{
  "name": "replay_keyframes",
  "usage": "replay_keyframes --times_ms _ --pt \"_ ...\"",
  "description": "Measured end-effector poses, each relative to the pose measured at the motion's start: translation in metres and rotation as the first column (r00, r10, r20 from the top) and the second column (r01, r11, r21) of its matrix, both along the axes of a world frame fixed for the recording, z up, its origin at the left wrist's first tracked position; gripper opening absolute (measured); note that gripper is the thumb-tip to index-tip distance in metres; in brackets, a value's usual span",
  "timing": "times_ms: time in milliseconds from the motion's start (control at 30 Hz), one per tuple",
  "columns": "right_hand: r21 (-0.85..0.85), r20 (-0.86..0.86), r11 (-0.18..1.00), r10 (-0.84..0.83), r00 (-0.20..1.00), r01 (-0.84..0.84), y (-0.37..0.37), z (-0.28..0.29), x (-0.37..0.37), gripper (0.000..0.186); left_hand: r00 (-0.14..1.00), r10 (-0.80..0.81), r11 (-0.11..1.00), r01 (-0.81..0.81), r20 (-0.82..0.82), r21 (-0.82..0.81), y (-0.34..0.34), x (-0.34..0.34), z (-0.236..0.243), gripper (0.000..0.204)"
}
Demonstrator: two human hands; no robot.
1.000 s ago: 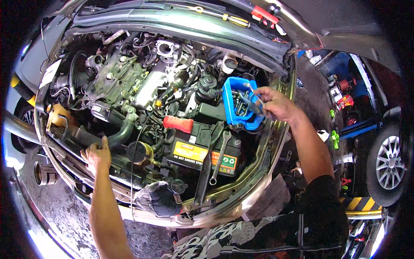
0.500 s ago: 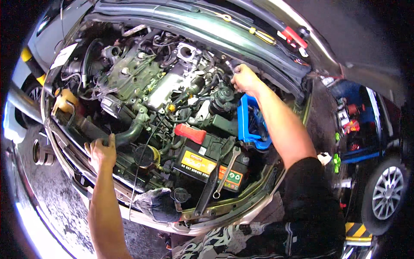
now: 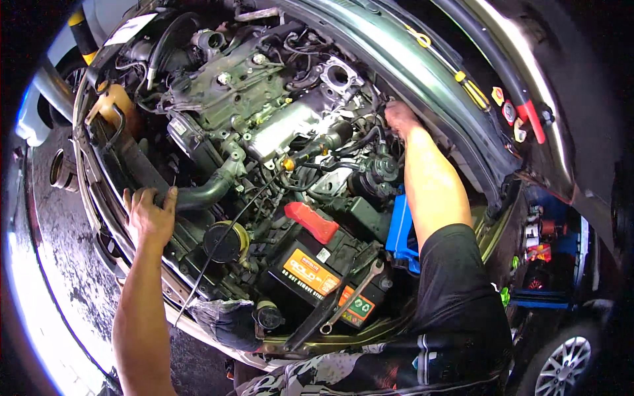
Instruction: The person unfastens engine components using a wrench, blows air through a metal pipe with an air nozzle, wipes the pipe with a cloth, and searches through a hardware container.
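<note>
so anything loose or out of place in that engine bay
Yes: a combination wrench lies loose and askew on top of the battery, near its red terminal cover. The left hand rests by a black hose; the right hand reaches deep at the back.

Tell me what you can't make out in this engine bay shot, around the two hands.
- Right hand, head view: its fingertips reach behind hoses at the back of the engine; what they touch is hidden.
- Blue plastic tray, head view: the right forearm covers most of it; its contents cannot be seen.
- Left hand, head view: rests on the front edge by the black rubber hose; the palm hides what lies under it.
</note>
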State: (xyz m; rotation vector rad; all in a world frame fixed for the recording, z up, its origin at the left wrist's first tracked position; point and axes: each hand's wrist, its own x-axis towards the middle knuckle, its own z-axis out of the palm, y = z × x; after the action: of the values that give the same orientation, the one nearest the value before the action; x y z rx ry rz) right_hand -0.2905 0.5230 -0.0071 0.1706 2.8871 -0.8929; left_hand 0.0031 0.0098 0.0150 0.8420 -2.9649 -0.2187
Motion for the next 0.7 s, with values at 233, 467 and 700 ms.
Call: replay_keyframes --times_ms 233,467,700 --pt "-0.049 -0.037 0.999 0.020 0.999 -0.022 -0.007 0.001 -0.026 0.034 0.986 -0.087 0.996 0.083 -0.139 -0.036 -0.003 -0.003 -0.011 0.048" --pt "0.570 -0.393 0.806 0.094 0.915 0.162 -0.020 0.003 -0.036 0.054 0.983 -0.093 0.992 0.078 -0.157 -0.098 -0.002 -0.002 -0.015 0.048" --pt "0.966 0.143 0.196 0.148 0.979 -0.171 -0.029 0.009 -0.054 0.051 0.987 -0.110 0.993 0.105 -0.113 -0.049 0.000 -0.006 -0.009 0.047"
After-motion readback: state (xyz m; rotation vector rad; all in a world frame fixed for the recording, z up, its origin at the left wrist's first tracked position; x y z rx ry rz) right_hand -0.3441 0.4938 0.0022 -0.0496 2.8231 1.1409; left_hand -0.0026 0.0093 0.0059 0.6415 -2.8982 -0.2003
